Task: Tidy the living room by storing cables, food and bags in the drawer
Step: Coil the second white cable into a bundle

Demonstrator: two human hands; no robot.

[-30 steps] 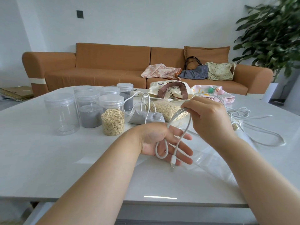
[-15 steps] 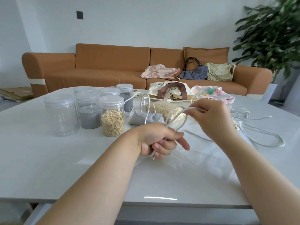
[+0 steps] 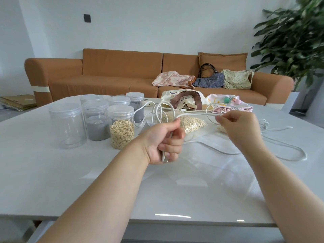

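Note:
My left hand [image 3: 164, 141] grips a folded bunch of white cable, its plug end poking out below the fist. My right hand [image 3: 238, 125] pinches the same white cable [image 3: 194, 114], which runs taut between the two hands above the white table [image 3: 70, 172]. More white cable [image 3: 280, 149] trails in loops over the table to the right. A clear bag of oats [image 3: 192, 122] lies behind the hands. A cream tote bag with brown handles [image 3: 182, 100] and a pink patterned bag [image 3: 233, 104] lie at the table's far side.
Several clear lidded jars [image 3: 66, 127] stand at the left, one with oats [image 3: 121, 127], some with grey powder. An orange sofa [image 3: 108, 76] behind the table carries three more bags [image 3: 235, 78]. A large plant [image 3: 294, 41] stands at the right.
My left hand has closed from flat and open into a fist round the cable loops. My right hand has pulled a cable strand up and to the right, stretching it taut.

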